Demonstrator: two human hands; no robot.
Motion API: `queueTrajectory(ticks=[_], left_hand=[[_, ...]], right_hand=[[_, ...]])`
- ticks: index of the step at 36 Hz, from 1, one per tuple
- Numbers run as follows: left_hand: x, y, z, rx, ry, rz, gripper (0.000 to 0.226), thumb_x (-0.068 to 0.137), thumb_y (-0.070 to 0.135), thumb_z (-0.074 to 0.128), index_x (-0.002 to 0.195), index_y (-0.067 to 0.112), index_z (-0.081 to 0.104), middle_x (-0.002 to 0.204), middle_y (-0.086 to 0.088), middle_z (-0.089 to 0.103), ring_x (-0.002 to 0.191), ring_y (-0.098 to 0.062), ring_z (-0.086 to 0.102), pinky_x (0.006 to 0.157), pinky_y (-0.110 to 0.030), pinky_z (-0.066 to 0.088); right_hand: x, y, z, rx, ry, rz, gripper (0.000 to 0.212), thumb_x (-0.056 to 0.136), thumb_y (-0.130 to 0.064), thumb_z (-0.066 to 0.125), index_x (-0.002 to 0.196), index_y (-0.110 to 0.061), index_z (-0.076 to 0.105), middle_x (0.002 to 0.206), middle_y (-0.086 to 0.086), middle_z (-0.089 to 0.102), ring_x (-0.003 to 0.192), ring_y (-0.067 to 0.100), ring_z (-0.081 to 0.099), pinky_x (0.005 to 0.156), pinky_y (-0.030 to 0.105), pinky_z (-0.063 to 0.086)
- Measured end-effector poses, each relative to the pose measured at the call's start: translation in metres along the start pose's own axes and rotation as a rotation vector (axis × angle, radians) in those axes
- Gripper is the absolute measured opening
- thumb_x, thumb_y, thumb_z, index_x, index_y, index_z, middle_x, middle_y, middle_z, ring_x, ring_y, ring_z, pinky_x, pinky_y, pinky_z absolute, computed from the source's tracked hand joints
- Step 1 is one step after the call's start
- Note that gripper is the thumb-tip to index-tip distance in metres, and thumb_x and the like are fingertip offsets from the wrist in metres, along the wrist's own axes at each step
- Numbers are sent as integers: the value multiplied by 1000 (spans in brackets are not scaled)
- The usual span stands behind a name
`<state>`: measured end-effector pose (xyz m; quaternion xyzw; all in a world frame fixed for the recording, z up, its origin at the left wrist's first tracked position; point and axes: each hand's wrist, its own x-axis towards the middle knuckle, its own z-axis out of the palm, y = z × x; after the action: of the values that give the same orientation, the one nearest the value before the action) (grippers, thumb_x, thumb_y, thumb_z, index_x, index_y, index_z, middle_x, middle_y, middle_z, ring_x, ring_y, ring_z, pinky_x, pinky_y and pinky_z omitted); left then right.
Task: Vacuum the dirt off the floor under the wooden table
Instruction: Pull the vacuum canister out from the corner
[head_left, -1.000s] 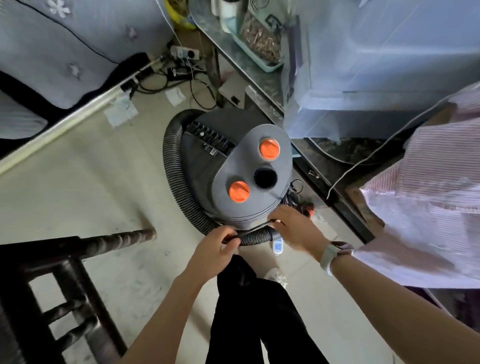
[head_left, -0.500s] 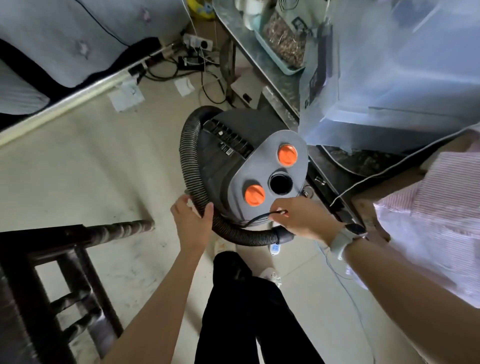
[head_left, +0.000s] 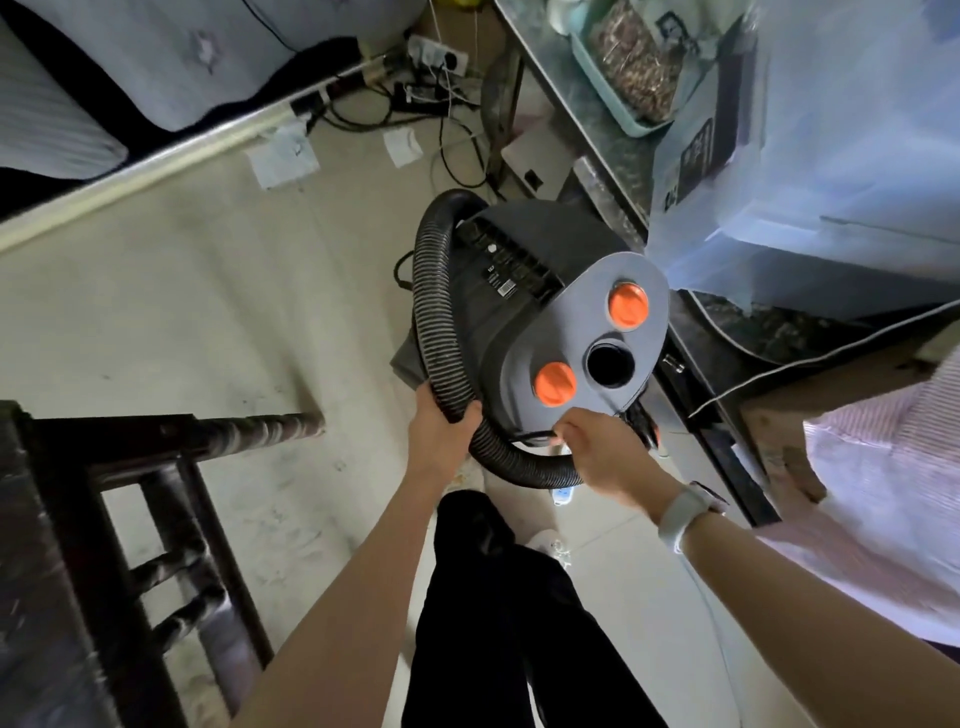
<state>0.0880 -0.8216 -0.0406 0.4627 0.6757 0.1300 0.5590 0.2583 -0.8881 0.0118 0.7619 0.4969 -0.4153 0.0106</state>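
Seen from above, the left hand (head_left: 439, 434) grips a ribbed black hose (head_left: 434, 317) coiled round a canister vacuum (head_left: 540, 317), while the right hand (head_left: 605, 457) pinches a thin black cord (head_left: 530, 435).

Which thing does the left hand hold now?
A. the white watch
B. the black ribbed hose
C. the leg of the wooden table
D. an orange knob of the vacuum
B: the left hand curls its fingers round the black ribbed hose beside the vacuum.
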Motion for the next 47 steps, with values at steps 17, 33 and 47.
queueTrajectory(ticks=[17,33,47], left_hand=[[11,46,4,494,236,512,56,81,29,53,129,1,50,129,-24,49,120,-43,46,97,-56,41],[64,103,76,1113,-17,721,43,92,43,47,125,18,56,129,-5,56,138,-30,34,101,-66,31],[81,81,26,1064,27,859,36,92,37,41,91,11,67,106,-10,64,125,-31,50,104,-54,37]], right_hand=[[16,35,-34,-209,-25,31,29,97,-25,42,117,-30,62,122,0,62,107,21,59,95,32,40],[104,49,-91,130,378,31,55,98,-22,38,150,-15,22,157,9,20,144,28,18,115,43,18],[102,26,-62,134,311,21,44,96,-32,43,140,-32,43,136,-4,40,125,24,32,102,47,35]])
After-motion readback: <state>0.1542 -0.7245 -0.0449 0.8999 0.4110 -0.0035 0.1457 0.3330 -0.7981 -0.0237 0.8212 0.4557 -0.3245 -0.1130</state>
